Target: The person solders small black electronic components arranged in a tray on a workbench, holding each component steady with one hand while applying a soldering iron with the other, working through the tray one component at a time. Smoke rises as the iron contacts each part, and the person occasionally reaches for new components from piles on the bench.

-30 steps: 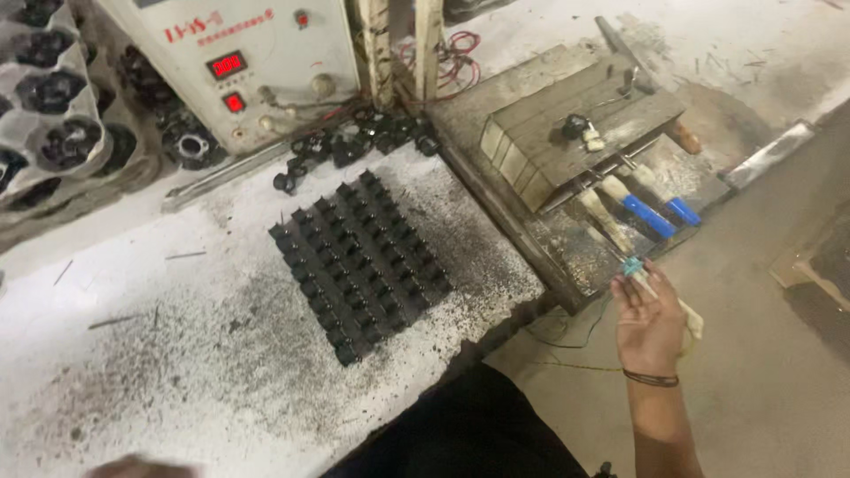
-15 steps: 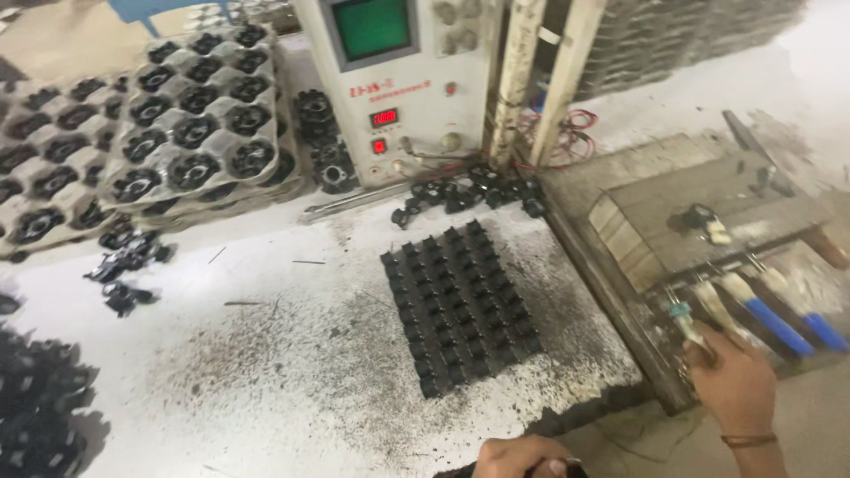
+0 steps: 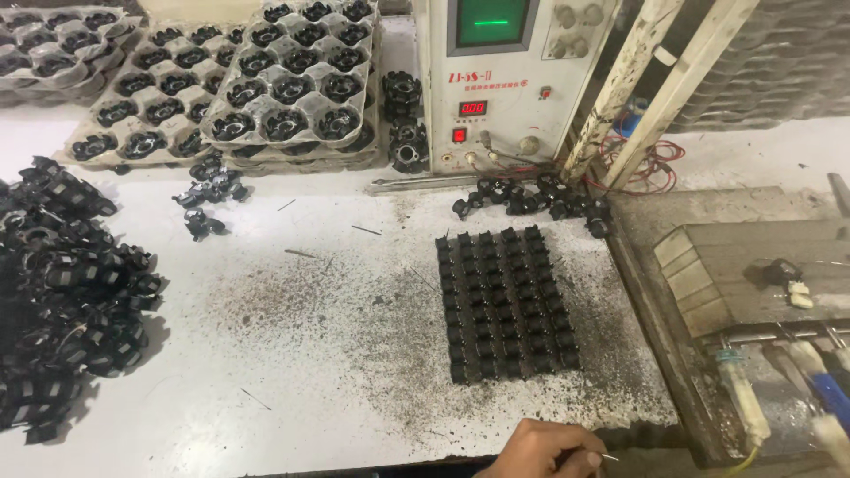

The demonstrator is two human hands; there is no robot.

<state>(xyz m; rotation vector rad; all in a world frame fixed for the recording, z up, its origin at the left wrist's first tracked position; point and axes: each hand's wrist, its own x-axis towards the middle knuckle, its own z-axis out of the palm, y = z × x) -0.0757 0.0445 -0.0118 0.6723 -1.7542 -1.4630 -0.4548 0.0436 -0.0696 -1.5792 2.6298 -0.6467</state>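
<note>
Hand: 1 hand at the counter's near edge, fingers pinched on a thin metal pin; which hand, I cannot tell
Pin: looks light, stiff, slippery; best held mid-shaft
Nearby: block of small black parts just beyond

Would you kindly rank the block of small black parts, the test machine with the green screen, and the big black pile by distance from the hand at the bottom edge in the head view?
1. Block of small black parts, just above the hand.
2. Test machine, far back, upper centre.
3. Big black pile, far left.
</note>
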